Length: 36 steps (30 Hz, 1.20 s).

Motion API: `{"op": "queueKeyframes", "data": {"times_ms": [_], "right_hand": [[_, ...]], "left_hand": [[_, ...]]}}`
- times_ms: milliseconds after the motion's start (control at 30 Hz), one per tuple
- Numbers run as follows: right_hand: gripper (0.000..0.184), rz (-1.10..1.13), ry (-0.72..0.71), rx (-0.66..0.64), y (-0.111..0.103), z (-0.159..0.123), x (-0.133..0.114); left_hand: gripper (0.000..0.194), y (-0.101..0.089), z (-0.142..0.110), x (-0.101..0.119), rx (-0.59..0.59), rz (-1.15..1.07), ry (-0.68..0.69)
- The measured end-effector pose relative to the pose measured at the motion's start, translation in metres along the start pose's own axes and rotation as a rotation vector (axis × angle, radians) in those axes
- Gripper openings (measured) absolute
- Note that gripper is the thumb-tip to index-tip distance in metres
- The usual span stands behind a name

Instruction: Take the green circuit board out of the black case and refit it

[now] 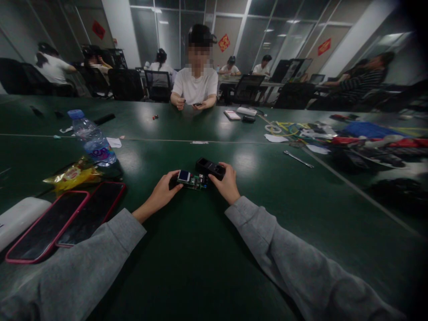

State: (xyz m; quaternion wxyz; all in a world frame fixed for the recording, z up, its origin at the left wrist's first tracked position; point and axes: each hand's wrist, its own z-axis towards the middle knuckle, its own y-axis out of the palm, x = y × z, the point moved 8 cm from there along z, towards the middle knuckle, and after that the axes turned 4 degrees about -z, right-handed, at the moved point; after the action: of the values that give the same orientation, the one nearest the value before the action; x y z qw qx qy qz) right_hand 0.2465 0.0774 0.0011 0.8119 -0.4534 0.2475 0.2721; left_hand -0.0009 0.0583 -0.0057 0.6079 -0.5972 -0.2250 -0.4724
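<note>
My left hand (166, 188) grips the left end of a green circuit board (195, 179), thumb in front and fingers behind. A small square screen (183, 175) is mounted on the board's left part. In my right hand (228, 182) is a black plastic casing (209, 166) with an opening in its face, pinched at its right end. The casing sits just behind and to the right of the board, their near ends close together. Whether the two touch, I cannot tell. Both are over the green table (197, 249).
At left are two red-edged phones (50, 227), a white object (22, 218), a yellow snack wrapper (75, 174) and a water bottle (93, 140). A wrench (298, 159) and tangled cables (294, 130) lie to the right. Across the table sits a person (197, 84) handling small items.
</note>
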Motion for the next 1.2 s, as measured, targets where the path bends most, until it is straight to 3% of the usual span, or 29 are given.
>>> {"op": "queueKeyframes", "data": {"times_ms": [300,533,700,900,1133,1200], "right_hand": [[0.047,0.037,-0.072,-0.098,0.01,-0.001,-0.007],[0.051,0.198,-0.077,0.056,-0.016,-0.005,-0.026],[0.053,0.208,-0.311,-0.085,-0.016,-0.018,-0.064],[0.052,0.188,-0.387,-0.25,-0.002,-0.023,-0.07],[0.054,0.126,-0.44,-0.422,0.015,-0.027,-0.069],[0.054,0.139,-0.44,-0.457,0.018,-0.027,-0.069]], "left_hand": [[0.047,0.0,-0.001,0.0,-0.008,-0.018,-0.015],[0.045,-0.001,-0.001,0.008,0.005,-0.022,-0.006],[0.046,0.0,0.0,0.005,0.008,0.001,0.012],[0.051,0.0,0.0,0.003,0.025,0.0,-0.002],[0.094,-0.002,-0.003,0.004,0.062,0.002,0.013],[0.098,0.0,-0.003,0.004,0.046,0.026,-0.007]]}}
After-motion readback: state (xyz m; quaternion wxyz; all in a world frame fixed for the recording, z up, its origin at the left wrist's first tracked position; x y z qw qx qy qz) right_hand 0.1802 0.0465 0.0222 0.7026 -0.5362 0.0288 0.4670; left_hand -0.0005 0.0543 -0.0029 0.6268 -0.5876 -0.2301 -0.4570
